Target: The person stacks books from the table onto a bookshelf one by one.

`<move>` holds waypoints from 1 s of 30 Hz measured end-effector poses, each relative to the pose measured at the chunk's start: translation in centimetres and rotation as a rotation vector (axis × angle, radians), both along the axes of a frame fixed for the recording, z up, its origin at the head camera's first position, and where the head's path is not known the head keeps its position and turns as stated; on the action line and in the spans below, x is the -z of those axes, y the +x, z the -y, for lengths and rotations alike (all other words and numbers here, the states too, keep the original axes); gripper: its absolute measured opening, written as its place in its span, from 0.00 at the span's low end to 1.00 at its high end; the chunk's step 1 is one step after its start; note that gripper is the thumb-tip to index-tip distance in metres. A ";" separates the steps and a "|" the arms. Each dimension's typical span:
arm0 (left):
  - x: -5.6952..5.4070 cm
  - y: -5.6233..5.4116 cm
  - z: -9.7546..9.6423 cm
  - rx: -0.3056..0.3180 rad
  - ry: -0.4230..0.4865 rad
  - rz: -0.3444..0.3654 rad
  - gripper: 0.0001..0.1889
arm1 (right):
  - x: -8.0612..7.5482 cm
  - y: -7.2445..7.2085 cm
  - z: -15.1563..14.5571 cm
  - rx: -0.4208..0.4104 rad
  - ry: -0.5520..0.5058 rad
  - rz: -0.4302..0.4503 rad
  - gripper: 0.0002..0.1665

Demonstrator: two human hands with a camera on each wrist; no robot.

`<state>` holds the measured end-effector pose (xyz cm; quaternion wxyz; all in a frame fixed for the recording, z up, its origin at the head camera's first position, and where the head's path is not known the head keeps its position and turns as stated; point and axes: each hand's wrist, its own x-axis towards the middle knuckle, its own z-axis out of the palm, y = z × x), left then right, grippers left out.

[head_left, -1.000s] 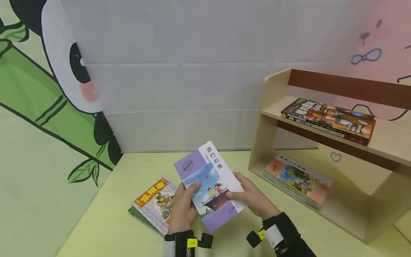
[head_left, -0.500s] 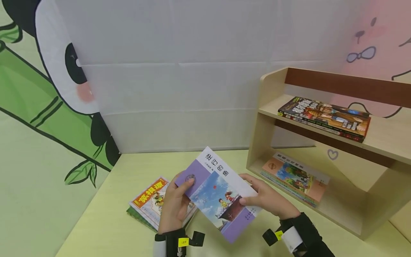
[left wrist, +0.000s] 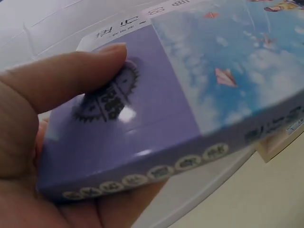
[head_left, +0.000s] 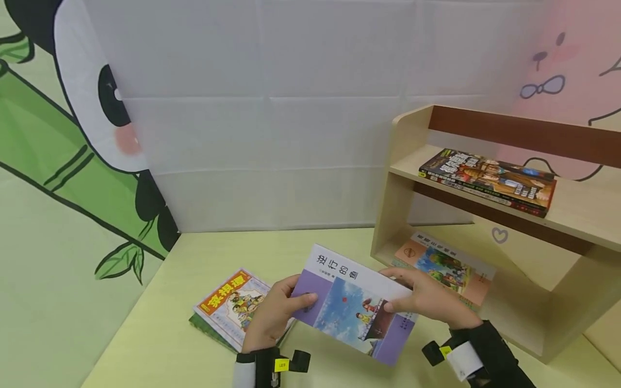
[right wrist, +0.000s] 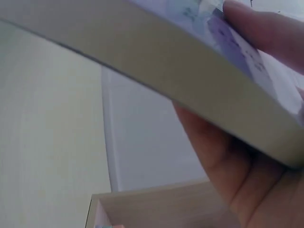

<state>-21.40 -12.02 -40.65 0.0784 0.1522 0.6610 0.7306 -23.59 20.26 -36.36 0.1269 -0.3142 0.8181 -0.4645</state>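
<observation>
Both hands hold one paperback book (head_left: 349, 307) with a white and purple cover and a blue-sky picture, tilted above the table. My left hand (head_left: 276, 310) grips its left end, thumb on the purple cover and fingers beneath, as the left wrist view shows on the same book (left wrist: 156, 109). At the opposite end my right hand (head_left: 432, 296) pinches the book, thumb on top. The right wrist view shows the page edges of the book (right wrist: 142, 61) between thumb and fingers. Left of the hands, a comic book (head_left: 235, 302) with an orange title band lies on a green book (head_left: 208, 330).
On the right stands a two-level wooden shelf (head_left: 383, 215). Dark-covered books (head_left: 490, 180) lie stacked on its upper board. Orange-covered books (head_left: 446, 267) lie on the lower level, partly behind my right hand. The pale yellow table (head_left: 145, 334) meets a white wall covering (head_left: 291, 161) at the back.
The held book has turned so its long side lies nearer level, and it has shifted right toward the shelf. My left hand has moved onto its left end; the right hand has moved right.
</observation>
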 end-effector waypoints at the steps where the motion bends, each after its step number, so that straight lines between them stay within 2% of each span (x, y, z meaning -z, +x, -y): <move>1: 0.2 -0.1 -0.2 0.007 0.005 0.005 0.24 | 0.2 0.0 -0.2 0.014 0.010 0.000 0.36; 3: 0.7 -0.4 -0.7 0.003 0.029 0.025 0.24 | 0.7 0.2 -0.7 0.042 0.003 0.038 0.35; 5: 1.2 -0.5 -1.0 -0.004 0.060 0.044 0.24 | 1.4 0.3 -1.3 0.065 -0.059 0.071 0.32; 8: 2.1 -0.9 -1.3 -0.035 0.131 0.098 0.22 | 2.9 0.5 -2.3 0.046 -0.303 0.166 0.23; 10: 2.6 -1.1 -1.6 -0.073 0.172 0.123 0.21 | 4.1 0.8 -2.8 0.022 -0.461 0.236 0.28; 12: 3.2 -1.4 -2.0 -0.111 0.217 0.152 0.20 | 5.3 1.2 -3.0 0.004 -0.541 0.311 0.33; 15: 3.7 -2.1 -2.8 -0.138 0.250 0.165 0.23 | 6.5 1.8 -2.7 0.059 -0.459 0.371 0.42; 19: 4.0 -3.1 -4.1 -0.135 0.259 0.190 0.26 | 7.1 1.9 -2.2 0.170 -0.332 0.348 0.42; 23: 4.0 -4.2 -5.6 -0.122 0.219 0.216 0.25 | 7.1 1.8 -2.6 0.298 -0.326 0.318 0.39; 27: 3.8 -5.2 -7.3 -0.105 0.182 0.231 0.23 | 7.4 1.8 -3.6 0.411 -0.327 0.335 0.35; 30: 3.5 -6.1 -8.7 -0.121 0.154 0.233 0.23 | 7.6 1.8 -4.4 0.503 -0.332 0.338 0.33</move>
